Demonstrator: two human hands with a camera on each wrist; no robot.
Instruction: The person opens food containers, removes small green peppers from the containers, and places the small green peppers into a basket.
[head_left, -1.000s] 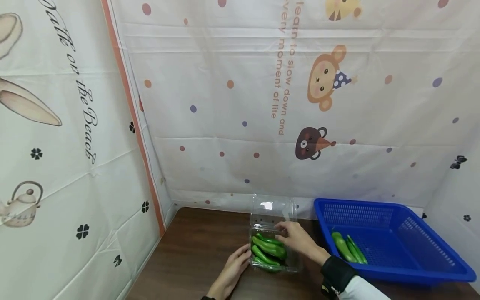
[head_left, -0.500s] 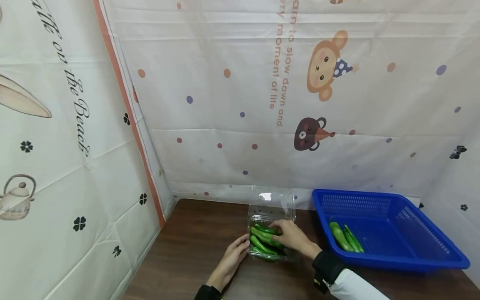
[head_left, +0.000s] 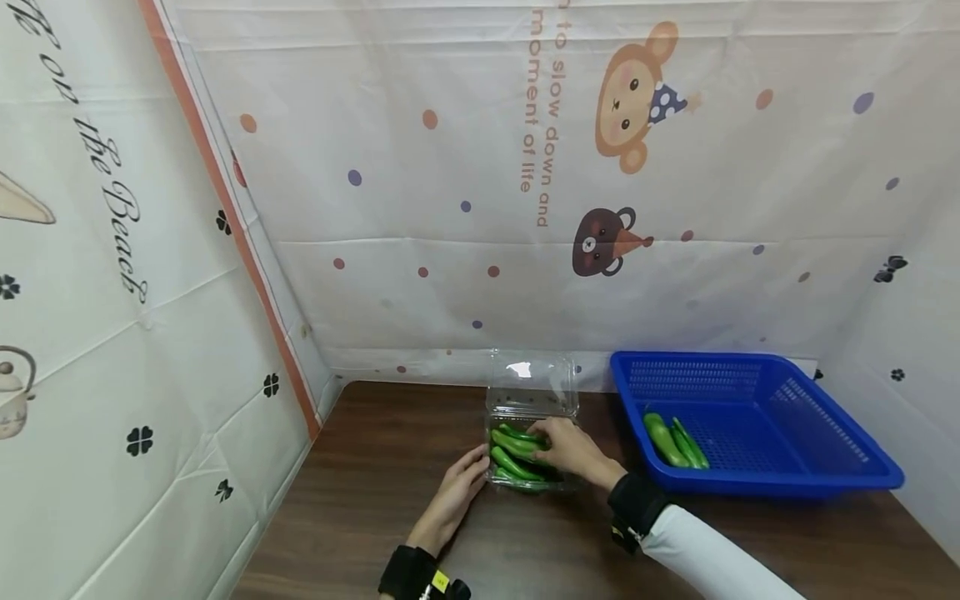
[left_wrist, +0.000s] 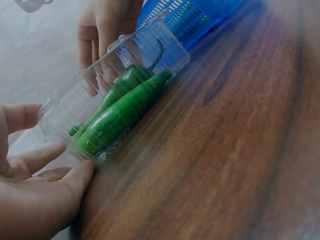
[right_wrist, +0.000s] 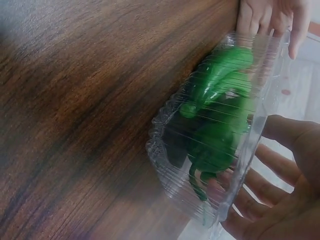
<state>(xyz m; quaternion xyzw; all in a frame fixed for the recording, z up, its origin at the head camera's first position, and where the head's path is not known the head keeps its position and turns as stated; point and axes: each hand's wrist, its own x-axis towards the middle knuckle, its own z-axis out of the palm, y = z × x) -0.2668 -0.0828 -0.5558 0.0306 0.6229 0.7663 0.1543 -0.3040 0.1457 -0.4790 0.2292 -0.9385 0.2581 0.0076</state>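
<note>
Currently: Two Hands at One Box of Peppers

One clear plastic box (left_wrist: 75, 105) sits on one wooden table (head_left: 352, 500), its single lid (head_left: 532, 379) raised at the far side. Inside lie green peppers (head_left: 513, 444); at least four are counted from the head view, and overlap prevents a firm total.

Left hand (head_left: 453, 492): at the left end of the box, fingers extended and slightly apart, tips against the outer wall.

Right hand (head_left: 573, 450): over the right part of the box, thumb and fingers apart, with fingertips down among the peppers. Whether they are clamped on any one pepper cannot be told.

One blue basket (head_left: 757, 417) stands near the box, to its right. Further green peppers lie at its left side, two or three in number; they overlap too closely to be certain.

Two black wristbands (head_left: 637, 504) are noted, one per wrist, and one white sleeve (head_left: 708, 554) on the right arm. The cloth (head_left: 375, 83) behind bears one printed monkey (head_left: 626, 100) and one printed bear (head_left: 597, 243).
</note>
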